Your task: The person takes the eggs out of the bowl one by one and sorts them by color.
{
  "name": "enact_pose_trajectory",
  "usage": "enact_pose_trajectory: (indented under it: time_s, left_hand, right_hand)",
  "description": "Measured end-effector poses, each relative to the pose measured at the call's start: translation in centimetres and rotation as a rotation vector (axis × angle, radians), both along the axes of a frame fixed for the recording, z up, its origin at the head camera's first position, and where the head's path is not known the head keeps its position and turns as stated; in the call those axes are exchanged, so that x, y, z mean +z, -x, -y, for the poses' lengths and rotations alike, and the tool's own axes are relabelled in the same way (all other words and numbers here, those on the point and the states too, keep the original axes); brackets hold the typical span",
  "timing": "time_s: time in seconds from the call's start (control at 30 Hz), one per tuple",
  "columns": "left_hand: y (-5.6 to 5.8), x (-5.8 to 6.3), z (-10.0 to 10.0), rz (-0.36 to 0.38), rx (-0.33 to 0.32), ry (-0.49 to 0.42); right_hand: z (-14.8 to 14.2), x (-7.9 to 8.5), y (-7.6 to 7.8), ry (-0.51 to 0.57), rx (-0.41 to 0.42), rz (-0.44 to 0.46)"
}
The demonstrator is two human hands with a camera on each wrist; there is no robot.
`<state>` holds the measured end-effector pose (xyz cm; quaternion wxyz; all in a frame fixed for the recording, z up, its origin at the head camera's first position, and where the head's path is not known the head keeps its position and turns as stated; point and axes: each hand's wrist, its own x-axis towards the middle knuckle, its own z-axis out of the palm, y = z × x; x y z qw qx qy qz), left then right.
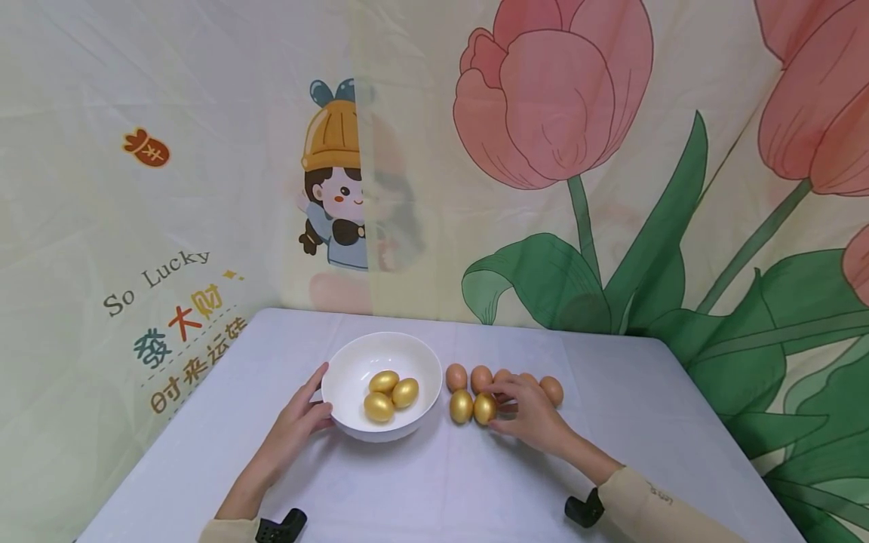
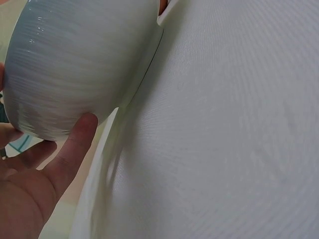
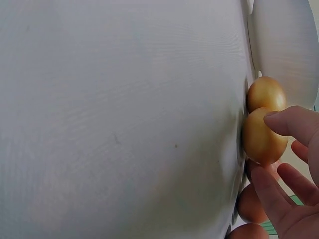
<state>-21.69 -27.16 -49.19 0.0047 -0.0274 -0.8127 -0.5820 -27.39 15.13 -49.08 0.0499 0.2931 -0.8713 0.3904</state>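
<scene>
Step in hand: by judgement, a shiny, golden, oval egg (image 1: 484, 409) is being taken up. It stands on the desk (image 1: 380, 494), right of the deep, round, glossy white bowl (image 1: 346, 381), at the right end of the near row. A second golden egg (image 1: 461, 406) stands just beside it on the left, nearer the bowl.

Right hand (image 1: 532, 415): the thumb touches the golden egg, and the index fingertip lies close against its other side; whether the grip pinches the shell firmly cannot be told.

Left hand (image 1: 299, 411): the grip is spread against the bowl's left side, fingers touching the outer wall, apparently steadying it.

Next move: it appears to call for even pressure from thumb and finger, then a lift clear of the neighbouring eggs. The rounded, polished shell could slip or roll if held off-centre.

Materials: three more golden eggs (image 1: 378, 407) lie grouped inside the bowl, their surface metallic with bright highlights. The bowl's outer wall is smooth and reflective, with faint horizontal banding. Plain, matte brown eggs (image 1: 456, 378) form the far row, some partly hidden by the right hand. The desk's white cloth covering shows a fine weave and slight creases.
</scene>
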Motion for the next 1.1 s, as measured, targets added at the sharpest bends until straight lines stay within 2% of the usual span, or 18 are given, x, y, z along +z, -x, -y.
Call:
enact_pose_trajectory:
  time_s: [0.23, 0.43, 0.53, 0.8, 1.1]
  left_hand:
    - [-0.1, 0.1, -0.1, -0.001, -0.004, -0.003]
    - [0.1, 0.1, -0.1, -0.004, -0.002, -0.001]
    - [0.0, 0.1, -0.1, 0.000, 0.001, 0.001]
    - [-0.2, 0.2, 0.0, 0.003, 0.011, 0.017]
    - [0.1, 0.1, 0.0, 0.022, 0.006, -0.004]
  right_hand:
    - [-0.1, 1.5, -0.4, -0.005, 0.024, -0.020]
    - [0.2, 3.6, -0.6, -0.061, -0.059, -0.050]
    - [0.6, 4.5, -0.8, -0.073, -0.069, -0.069]
    - [3.0, 6.6, -0.7, 0.034, 0.034, -0.021]
    - [6.4, 8.3, -0.7, 0.043, 0.065, 0.048]
